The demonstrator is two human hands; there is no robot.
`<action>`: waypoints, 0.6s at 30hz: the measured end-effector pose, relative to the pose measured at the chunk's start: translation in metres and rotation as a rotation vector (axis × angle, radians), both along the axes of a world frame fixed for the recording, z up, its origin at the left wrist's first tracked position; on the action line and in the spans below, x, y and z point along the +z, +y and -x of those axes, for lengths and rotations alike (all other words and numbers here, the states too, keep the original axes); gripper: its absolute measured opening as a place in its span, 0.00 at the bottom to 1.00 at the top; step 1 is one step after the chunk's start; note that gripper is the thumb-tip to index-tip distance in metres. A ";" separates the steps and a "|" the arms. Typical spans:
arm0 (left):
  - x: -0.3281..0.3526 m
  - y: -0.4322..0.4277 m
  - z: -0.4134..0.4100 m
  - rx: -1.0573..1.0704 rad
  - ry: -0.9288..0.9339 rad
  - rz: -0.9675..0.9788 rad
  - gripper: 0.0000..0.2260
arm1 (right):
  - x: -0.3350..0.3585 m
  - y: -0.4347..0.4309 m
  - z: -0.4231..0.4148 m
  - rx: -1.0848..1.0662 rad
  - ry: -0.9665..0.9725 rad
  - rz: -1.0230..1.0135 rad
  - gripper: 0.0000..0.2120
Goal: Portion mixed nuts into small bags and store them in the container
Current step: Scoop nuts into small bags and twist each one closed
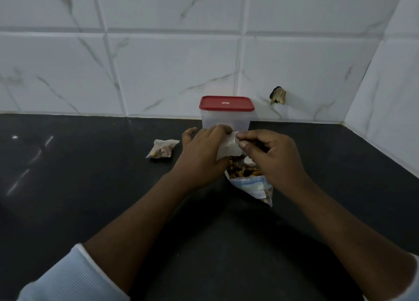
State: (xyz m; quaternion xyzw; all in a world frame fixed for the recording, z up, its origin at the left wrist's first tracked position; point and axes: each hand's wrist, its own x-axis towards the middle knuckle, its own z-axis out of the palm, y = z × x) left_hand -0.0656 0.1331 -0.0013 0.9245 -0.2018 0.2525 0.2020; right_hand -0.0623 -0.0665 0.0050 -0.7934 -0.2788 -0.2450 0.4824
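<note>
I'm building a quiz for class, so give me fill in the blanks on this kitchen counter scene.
The lid on the container is ___.
The left hand and right hand hold the small white bag over the open bag of mixed ___.
The filled small bag lies on the counter, ___ of the left hand.
Answers: red, nuts, left.

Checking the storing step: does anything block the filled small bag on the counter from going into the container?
Yes. The red lid sits closed on the container, so the filled bag cannot go in yet.
</note>
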 end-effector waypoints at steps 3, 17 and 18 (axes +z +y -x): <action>-0.002 0.001 0.000 -0.045 0.028 0.037 0.26 | 0.000 0.001 0.000 0.037 -0.022 0.053 0.09; -0.004 0.002 -0.006 -0.020 0.318 0.707 0.23 | 0.009 -0.037 -0.029 -0.331 0.056 0.483 0.18; -0.005 0.005 -0.008 -0.011 0.346 0.746 0.23 | 0.008 -0.045 -0.034 -0.371 0.168 0.642 0.21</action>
